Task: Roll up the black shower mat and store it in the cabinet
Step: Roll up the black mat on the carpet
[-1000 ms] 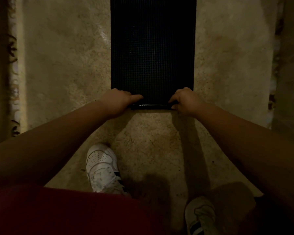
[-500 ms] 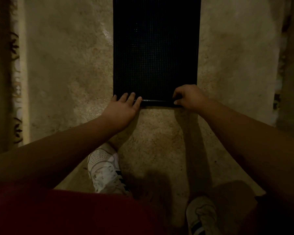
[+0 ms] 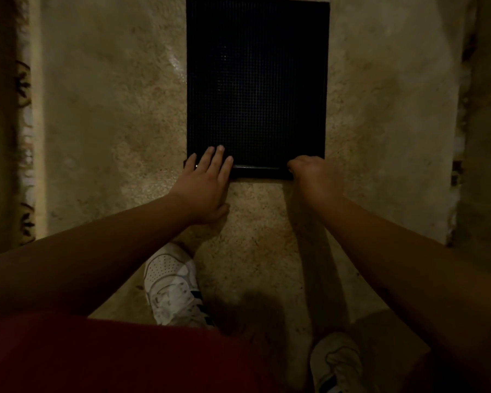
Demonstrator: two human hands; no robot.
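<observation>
The black shower mat [image 3: 257, 80] lies flat on the beige stone floor, its grid surface running up out of the frame. Its near edge is turned over into a thin roll [image 3: 257, 171]. My left hand [image 3: 207, 182] lies flat with fingers spread, fingertips resting on the roll's left end. My right hand [image 3: 312, 174] is curled around the roll's right end. No cabinet is in view.
My two white sneakers [image 3: 172, 285] [image 3: 336, 361] stand on the floor [image 3: 111, 123] below the mat. A patterned tile border [image 3: 26, 137] runs down the left side, and a darker raised edge [image 3: 465, 137] lines the right. Red clothing fills the bottom left.
My left hand went from gripping the mat's near edge to lying flat with spread fingers on the roll. The right hand kept its grip. The roll has shifted slightly forward.
</observation>
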